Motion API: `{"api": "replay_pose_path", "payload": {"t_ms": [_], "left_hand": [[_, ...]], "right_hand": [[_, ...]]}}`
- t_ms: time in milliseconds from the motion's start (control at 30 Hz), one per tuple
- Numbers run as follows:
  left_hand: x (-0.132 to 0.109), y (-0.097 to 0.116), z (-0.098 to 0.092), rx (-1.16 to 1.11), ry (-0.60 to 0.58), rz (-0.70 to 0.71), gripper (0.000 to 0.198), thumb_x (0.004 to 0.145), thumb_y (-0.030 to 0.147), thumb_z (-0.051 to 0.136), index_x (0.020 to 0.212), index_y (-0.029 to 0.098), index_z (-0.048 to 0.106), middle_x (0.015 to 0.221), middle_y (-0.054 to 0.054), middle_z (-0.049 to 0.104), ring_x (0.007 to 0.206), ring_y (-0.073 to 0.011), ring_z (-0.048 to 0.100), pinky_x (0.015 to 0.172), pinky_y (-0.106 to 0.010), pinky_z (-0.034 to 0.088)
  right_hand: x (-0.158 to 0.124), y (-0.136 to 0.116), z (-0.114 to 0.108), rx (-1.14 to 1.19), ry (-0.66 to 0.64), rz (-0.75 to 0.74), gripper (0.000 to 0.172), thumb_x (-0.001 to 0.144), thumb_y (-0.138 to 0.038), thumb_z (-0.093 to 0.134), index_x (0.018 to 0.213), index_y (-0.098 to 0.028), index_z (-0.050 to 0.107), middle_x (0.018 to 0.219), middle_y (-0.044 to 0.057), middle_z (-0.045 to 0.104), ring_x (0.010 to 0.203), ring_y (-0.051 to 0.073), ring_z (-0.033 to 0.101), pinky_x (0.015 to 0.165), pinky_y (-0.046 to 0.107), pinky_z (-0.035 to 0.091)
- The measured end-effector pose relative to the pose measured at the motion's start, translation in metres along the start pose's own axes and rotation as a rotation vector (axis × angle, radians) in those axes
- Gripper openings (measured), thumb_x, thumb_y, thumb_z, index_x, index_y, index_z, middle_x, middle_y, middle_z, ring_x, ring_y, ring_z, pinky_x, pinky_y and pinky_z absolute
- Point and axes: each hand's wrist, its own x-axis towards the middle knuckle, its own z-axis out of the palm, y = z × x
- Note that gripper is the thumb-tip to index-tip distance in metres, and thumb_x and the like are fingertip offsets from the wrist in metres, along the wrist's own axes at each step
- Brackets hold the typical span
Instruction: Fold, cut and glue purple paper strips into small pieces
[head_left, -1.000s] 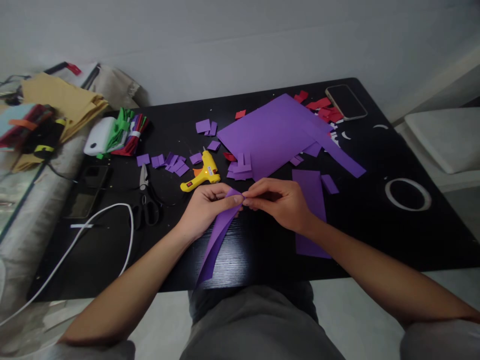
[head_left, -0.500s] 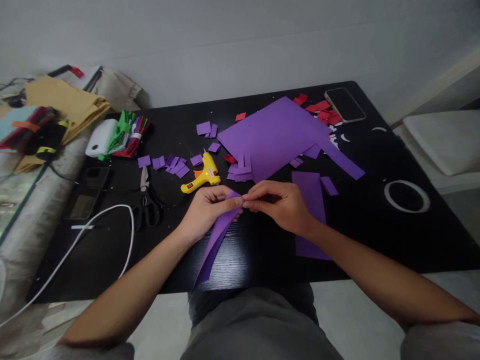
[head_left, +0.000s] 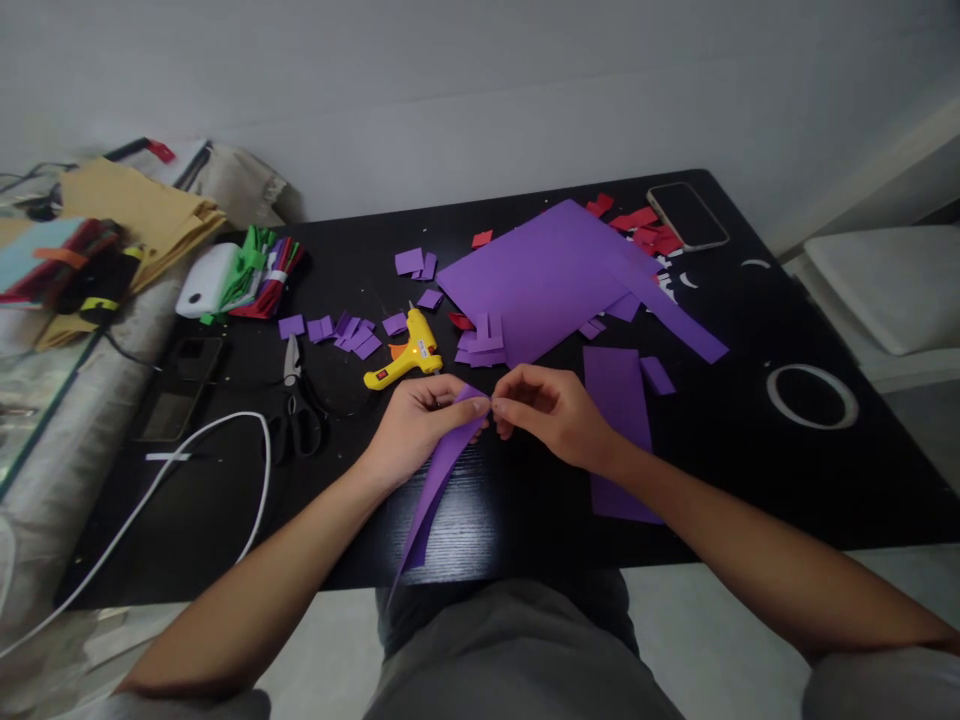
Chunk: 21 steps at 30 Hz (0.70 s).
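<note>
My left hand (head_left: 420, 415) is closed on a folded sheet of purple paper (head_left: 437, 475), its thumb on top near the upper corner. The sheet's two layers spread apart toward the table's front edge. At that upper corner my right hand (head_left: 544, 410) is in a pinch, thumb and forefinger on the tip of the paper, close to the left thumb. Just beyond the left hand lies a yellow glue gun (head_left: 409, 355). A purple rectangle of paper (head_left: 619, 420) lies partly under my right forearm.
Black-handled scissors (head_left: 298, 400) and a white cable (head_left: 259, 480) lie left. Behind are small folded purple pieces (head_left: 356, 335), a large purple sheet (head_left: 547, 270), red scraps (head_left: 656, 238) and a phone (head_left: 688, 215). A white ring (head_left: 776, 398) lies right on the black table (head_left: 750, 480).
My right hand's fingers have shifted slightly and curled a little more at the paper's corner. The left hand keeps its hold; the whole view has moved slightly.
</note>
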Motion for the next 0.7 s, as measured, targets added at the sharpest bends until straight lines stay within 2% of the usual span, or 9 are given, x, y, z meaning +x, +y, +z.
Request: {"api": "replay_pose_path", "payload": {"t_ms": [133,367,533,700], "left_hand": [[0.0009,-0.0001,-0.0014,0.022,-0.015,-0.012,0.024,0.085,0.037,0.082,0.078,0.015,0.074,0.070,-0.002,0.074,0.061,-0.0117,0.064,0.062,-0.022,0.049],[0.0037,0.0018,-0.0040,0.191,0.158,0.165,0.028,0.084,0.043,0.080,0.074,0.017,0.078,0.063,0.001,0.063,0.058,-0.0101,0.048,0.054,-0.023,0.037],[0.0034,0.0019,-0.0036,0.163,0.131,0.125,0.029,0.084,0.045,0.080,0.079,0.017,0.079,0.070,-0.001,0.067,0.061,-0.0107,0.052,0.058,-0.023,0.040],[0.0044,0.0017,-0.0049,0.169,0.142,0.102,0.031,0.082,0.046,0.082,0.077,0.016,0.077,0.063,0.001,0.060,0.056,-0.0082,0.045,0.053,-0.021,0.032]], "right_hand": [[0.0018,0.0011,-0.0006,0.012,-0.006,0.038,0.016,0.084,-0.029,0.077,0.081,-0.017,0.068,0.064,-0.002,0.069,0.055,0.012,0.066,0.058,0.025,0.056],[0.0045,-0.0014,-0.0031,0.049,0.015,0.098,0.016,0.081,-0.029,0.078,0.078,-0.017,0.068,0.062,-0.003,0.068,0.052,0.012,0.065,0.054,0.026,0.057],[0.0050,-0.0017,-0.0039,0.037,0.033,0.096,0.014,0.082,-0.027,0.075,0.077,-0.017,0.068,0.062,-0.003,0.067,0.051,0.011,0.065,0.054,0.025,0.057],[0.0052,-0.0010,-0.0046,0.061,0.050,0.109,0.014,0.081,-0.027,0.076,0.077,-0.017,0.067,0.063,-0.003,0.068,0.052,0.011,0.065,0.055,0.026,0.056]]}}
